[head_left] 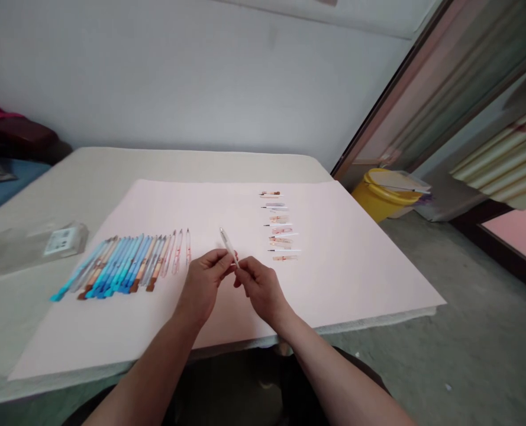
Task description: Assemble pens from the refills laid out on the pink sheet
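Observation:
Between my hands, over the pink sheet, a slim whitish pen (226, 240) is held at a slant, its tip pointing up and away. My left hand (206, 280) pinches it from the left. The fingers of my right hand (259, 284) close round its lower end, which they partly hide. Left of my hands lies a row of several pens (127, 263) in blue, brown, grey and clear pink, side by side. To the right, a column of loose pen parts (283, 231) lies on the sheet, with thin refills and short clear barrel pieces.
The pink sheet (355, 266) covers much of a pale table (112, 163) against a wall. A clear plastic bag with a label (59, 241) lies at the left. Beyond the table's right edge stands a yellow bucket (380, 195) on the floor.

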`<state>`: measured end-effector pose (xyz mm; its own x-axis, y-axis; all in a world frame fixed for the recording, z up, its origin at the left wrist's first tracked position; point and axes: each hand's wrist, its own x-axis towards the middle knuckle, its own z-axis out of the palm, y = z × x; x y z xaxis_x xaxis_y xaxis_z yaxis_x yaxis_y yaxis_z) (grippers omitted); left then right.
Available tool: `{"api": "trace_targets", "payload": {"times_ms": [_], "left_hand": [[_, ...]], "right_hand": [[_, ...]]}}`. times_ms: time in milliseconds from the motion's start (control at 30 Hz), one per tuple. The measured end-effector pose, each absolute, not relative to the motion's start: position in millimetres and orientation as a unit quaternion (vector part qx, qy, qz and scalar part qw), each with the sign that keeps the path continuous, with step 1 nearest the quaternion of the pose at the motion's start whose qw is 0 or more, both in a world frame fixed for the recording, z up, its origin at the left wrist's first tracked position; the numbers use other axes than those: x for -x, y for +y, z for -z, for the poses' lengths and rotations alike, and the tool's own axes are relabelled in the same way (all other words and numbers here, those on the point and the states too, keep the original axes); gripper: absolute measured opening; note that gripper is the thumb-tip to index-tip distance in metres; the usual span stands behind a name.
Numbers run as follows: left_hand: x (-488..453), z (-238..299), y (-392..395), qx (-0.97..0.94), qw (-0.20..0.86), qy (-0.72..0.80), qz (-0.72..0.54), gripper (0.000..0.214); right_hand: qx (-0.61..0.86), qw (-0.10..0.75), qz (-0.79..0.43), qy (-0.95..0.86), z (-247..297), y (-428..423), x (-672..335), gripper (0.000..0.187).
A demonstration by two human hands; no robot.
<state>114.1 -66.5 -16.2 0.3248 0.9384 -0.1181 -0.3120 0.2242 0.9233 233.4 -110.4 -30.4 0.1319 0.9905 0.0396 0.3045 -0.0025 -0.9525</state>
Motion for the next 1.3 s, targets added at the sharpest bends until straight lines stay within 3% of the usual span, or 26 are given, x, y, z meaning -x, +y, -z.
{"api": "trace_targets", "payload": {"times_ms": [333, 533, 867, 1300], "left_hand": [[-110, 8, -64, -0.471, 0.631, 0.434, -0.437, 0.032], [-107, 9, -62, -0.473, 0.606, 0.453, -0.451, 0.027], [-113, 20, -68, -0.447, 0.653, 0.428, -0.436, 0.026], [-113, 30, -62, -0.222, 0.748, 0.39, -0.489, 0.01]], "right_hand": [[0.593, 0.459, -0.391, -0.534, 29, -110, -234, 0.013], [0.59, 0.444, -0.396, -0.546, 32, -111, -232, 0.014], [0.597, 0.468, -0.404, -0.511, 38, -108, -232, 0.012], [0.59, 0.472, -0.43, -0.495, 37, -110, -232, 0.006]]}}
